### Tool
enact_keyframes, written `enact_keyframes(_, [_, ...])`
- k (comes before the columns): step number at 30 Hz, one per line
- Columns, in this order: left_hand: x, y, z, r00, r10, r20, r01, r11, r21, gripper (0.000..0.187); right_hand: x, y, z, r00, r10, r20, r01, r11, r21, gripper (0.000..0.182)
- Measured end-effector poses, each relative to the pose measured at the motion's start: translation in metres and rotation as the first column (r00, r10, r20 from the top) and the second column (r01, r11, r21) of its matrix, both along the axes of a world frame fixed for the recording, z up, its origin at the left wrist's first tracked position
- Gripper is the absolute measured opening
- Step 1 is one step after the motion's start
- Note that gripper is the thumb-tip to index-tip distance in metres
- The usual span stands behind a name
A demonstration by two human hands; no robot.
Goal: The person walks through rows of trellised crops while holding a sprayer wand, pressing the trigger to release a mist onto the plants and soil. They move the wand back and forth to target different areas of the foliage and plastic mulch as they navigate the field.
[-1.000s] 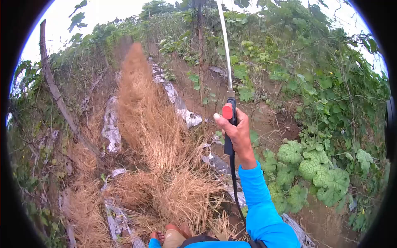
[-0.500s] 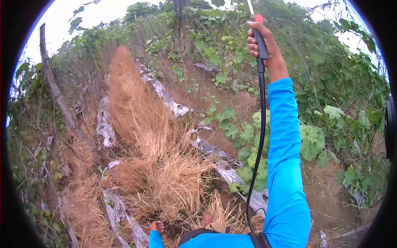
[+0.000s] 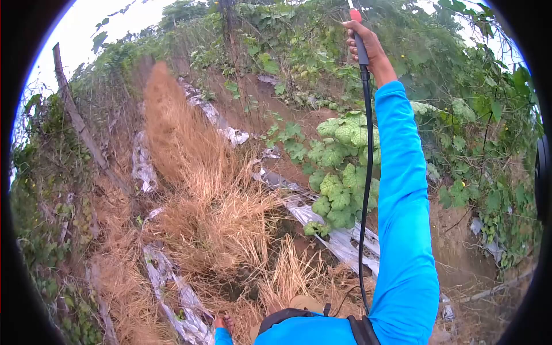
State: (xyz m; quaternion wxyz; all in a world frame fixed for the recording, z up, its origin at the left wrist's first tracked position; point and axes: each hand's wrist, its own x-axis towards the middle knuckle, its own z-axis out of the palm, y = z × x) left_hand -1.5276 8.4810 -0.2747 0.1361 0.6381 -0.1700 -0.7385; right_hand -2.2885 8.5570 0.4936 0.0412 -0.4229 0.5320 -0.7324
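High at the right, my right hand (image 3: 368, 49) is closed around the grip of a spray wand (image 3: 360, 45), which has a dark handle and a red part on top. From the handle's lower end a black hose (image 3: 368, 172) hangs in a curve beside my blue sleeve (image 3: 405, 190), down to my body. Low in the view, my left hand (image 3: 226, 323) hangs near dry straw and a plastic strip. Its fingers are curled in, and I see nothing in them. Broad-leaved green plants (image 3: 342, 190) grow just left of the hose.
Dry straw (image 3: 201, 190) covers the ground ahead, between torn silvery plastic sheets (image 3: 299, 210). A leaning wooden post (image 3: 77, 118) stands at the left. Climbing vines (image 3: 460, 132) crowd the right side. A dark strap (image 3: 362, 330) crosses my shoulder.
The view has shifted, so the ground and plants sit a little left and higher. My right hand still holds the wand up. The leaves beside the hose show more fully.
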Motion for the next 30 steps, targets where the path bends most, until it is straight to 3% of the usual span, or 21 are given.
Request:
enact_keyframes(3, [-0.028,0.047,0.007,0.994,0.051,0.099,-0.042,0.995,-0.094,0.024,-0.013,0.036,-0.024,1.000,0.011,-0.013,-0.011,1.000,0.000,0.039])
enact_keyframes(6, [-0.048,0.101,0.007,0.984,0.021,0.176,0.005,0.989,-0.149,0.022,-0.030,0.076,-0.050,0.937,-0.301,-0.177,0.306,0.952,0.000,0.042])
enact_keyframes(9, [-0.061,0.155,0.010,0.996,-0.013,0.089,0.023,0.993,-0.117,0.021,-0.025,0.138,-0.073,0.887,-0.390,-0.246,0.409,0.912,0.027,0.044])
enact_keyframes(11, [-0.075,0.202,0.021,0.985,-0.025,0.174,0.048,0.990,-0.130,0.021,-0.021,0.172,-0.076,0.905,-0.360,-0.226,0.376,0.926,0.030,0.046])
enact_keyframes(17, [-0.065,0.285,0.027,0.994,-0.006,0.109,0.015,0.997,-0.079,0.025,-0.008,0.244,-0.070,0.970,-0.193,-0.148,0.204,0.977,0.067,0.048])
enact_keyframes(19, [-0.060,0.307,0.028,0.992,0.034,0.120,-0.023,0.996,-0.090,0.024,0.025,0.266,-0.065,0.998,-0.042,0.039,0.040,0.998,0.048,0.042])
enact_keyframes(20, [-0.056,0.315,0.035,0.994,0.033,0.106,-0.025,0.997,-0.069,0.023,0.043,0.278,-0.063,0.966,0.129,0.223,-0.139,0.990,0.025,0.039])
enact_keyframes(21, [-0.055,0.323,0.041,0.995,0.019,0.094,-0.013,0.998,-0.066,0.024,0.052,0.285,-0.067,0.918,0.273,0.289,-0.274,0.961,-0.037,0.035])
enact_keyframes(24, [-0.051,0.352,0.054,0.991,-0.031,0.132,0.053,0.985,-0.166,0.025,0.102,0.309,-0.088,0.691,0.664,0.286,-0.631,0.747,-0.212,0.033])
enact_keyframes(25, [-0.046,0.358,0.049,0.988,-0.041,0.151,0.068,0.982,-0.178,0.026,0.122,0.312,-0.101,0.669,0.685,0.288,-0.654,0.727,-0.209,0.033])
enact_keyframes(27, [-0.041,0.370,0.050,0.984,-0.063,0.166,0.089,0.984,-0.153,0.026,0.163,0.321,-0.127,0.360,0.893,0.270,-0.823,0.440,-0.359,0.034])
enact_keyframes(28, [-0.036,0.379,0.050,0.987,-0.068,0.144,0.091,0.983,-0.158,0.026,0.187,0.327,-0.143,0.343,0.900,0.268,-0.829,0.424,-0.364,0.034])
enact_keyframes(30, [-0.024,0.392,0.050,0.990,-0.088,0.109,0.105,0.982,-0.158,0.026,0.238,0.337,-0.172,0.052,0.970,0.238,-0.876,0.158,-0.456,0.036])
